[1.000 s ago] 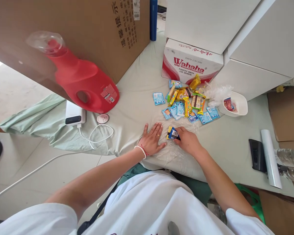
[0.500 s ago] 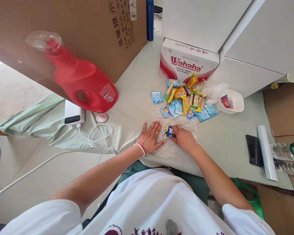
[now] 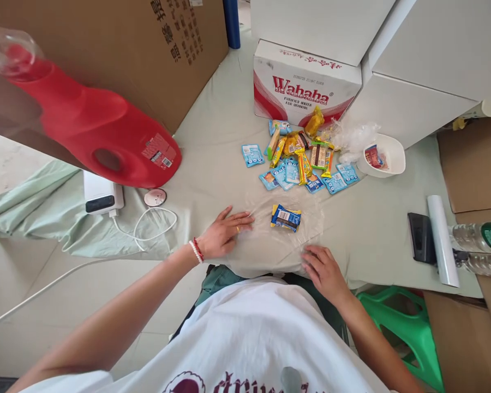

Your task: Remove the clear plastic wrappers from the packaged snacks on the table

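Observation:
A blue packet [image 3: 288, 218] lies over a yellow one on a sheet of clear plastic film [image 3: 262, 248]. On the film's left edge rests my left hand [image 3: 225, 232], its fingers spread apart and holding nothing. My right hand [image 3: 325, 273] is at the film's lower right edge; its fingers are bent and close together, and whether they pinch the film is too small to tell. Behind the film is a pile of snacks in light blue, yellow and green wrappers [image 3: 305, 164].
Behind the snacks stands a Wahaha carton [image 3: 306, 90]. A white bowl [image 3: 393, 158] holds a red packet. To the left are a red jug [image 3: 118, 136], a white power bank [image 3: 102, 194] and its cable. A phone [image 3: 421, 237] and a white roll [image 3: 444, 240] lie right.
My right hand has let go of the blue packet and moved down and right to the film's edge. My left hand has shifted left. The view has moved a little.

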A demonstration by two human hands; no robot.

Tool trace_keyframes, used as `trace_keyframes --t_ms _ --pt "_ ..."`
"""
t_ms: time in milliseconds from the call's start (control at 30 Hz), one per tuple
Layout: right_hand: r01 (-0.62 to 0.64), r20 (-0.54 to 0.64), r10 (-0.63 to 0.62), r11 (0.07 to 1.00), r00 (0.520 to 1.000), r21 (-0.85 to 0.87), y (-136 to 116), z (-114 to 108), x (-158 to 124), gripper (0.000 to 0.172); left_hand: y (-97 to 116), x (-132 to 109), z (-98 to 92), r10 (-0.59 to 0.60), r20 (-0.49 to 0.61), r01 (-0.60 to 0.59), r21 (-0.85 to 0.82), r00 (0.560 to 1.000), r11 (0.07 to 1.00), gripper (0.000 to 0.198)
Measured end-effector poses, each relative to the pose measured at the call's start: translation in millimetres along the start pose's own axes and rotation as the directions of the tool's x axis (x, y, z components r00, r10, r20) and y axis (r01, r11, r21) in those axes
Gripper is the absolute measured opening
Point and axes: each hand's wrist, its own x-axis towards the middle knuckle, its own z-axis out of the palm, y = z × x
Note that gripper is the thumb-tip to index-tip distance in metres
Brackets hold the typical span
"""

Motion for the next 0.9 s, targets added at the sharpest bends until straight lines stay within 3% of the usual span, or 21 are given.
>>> trace_keyframes --t_ms 67,133,200,267,333,433,533,600,733,833,867,900 --pt "-0.015 -0.062 0.019 0.998 0.998 0.069 3.2 -1.5 4.7 0.02 -3.0 -3.7 -5.6 0.041 0.072 -0.038 -0.036 0.997 0.999 0.075" --pt "-0.019 -0.068 0.028 0.99 0.997 0.137 6.3 -12.8 18.6 0.02 -1.7 -2.5 -7.2 0.015 0.075 -0.014 -0.018 0.997 1.0 0.07" --pt "-0.027 -0.042 0.036 0.981 0.998 0.192 9.0 -29.8 37.5 0.021 3.6 3.9 -3.7 -0.061 -0.01 0.061 0.038 0.998 0.997 0.063" --pt "-0.035 -0.009 0.038 0.974 0.999 0.223 12.6 -46.7 57.7 0.022 10.2 14.3 3.3 -0.154 -0.169 0.168 0.073 0.974 0.983 0.051" --pt "-0.038 0.018 0.034 0.971 0.999 0.236 19.0 -58.7 76.6 0.023 15.5 27.1 11.1 -0.241 -0.329 0.27 0.043 0.913 0.962 0.032" --pt "-0.108 0.064 0.095 0.968 0.993 0.226 34.0 -64.8 100.5 0.026 17.7 46.2 19.8 -0.404 -0.492 0.421 -0.082 0.771 0.903 0.034" --pt "-0.295 0.167 0.28 0.953 0.946 0.074 49.2 -62.7 122.4 0.028 14.5 61.1 24.4 -0.565 -0.555 0.578 -0.175 0.61 0.797 0.029" --pt "-0.36 0.188 0.374 0.927 0.908 -0.107 53.8 -60.6 139.5 0.03 11.5 68.0 25.7 -0.613 -0.575 0.639 -0.193 0.541 0.745 0.022" --pt "-0.299 0.107 0.339 0.913 0.935 -0.277 44.7 -54.2 181.3 0.039 11.1 73.3 23.3 -0.601 -0.655 0.657 -0.206 0.458 0.725 0.033" --pt "-0.282 0.172 0.34 0.915 0.925 -0.289 31.7 -42.9 211.3 0.051 23.0 68.8 18.9 -0.465 -0.798 0.635 -0.138 0.383 0.76 0.048" --pt "-0.295 0.206 0.364 0.907 0.908 -0.302 28.4 -38.3 219.2 0.055 29.8 66.6 17.9 -0.389 -0.834 0.612 -0.081 0.39 0.787 0.047" --pt "-0.311 0.235 0.392 0.896 0.89 -0.316 26.0 -34.1 225.7 0.057 37.5 64.7 17.6 -0.311 -0.848 0.573 -0.01 0.43 0.819 0.043"
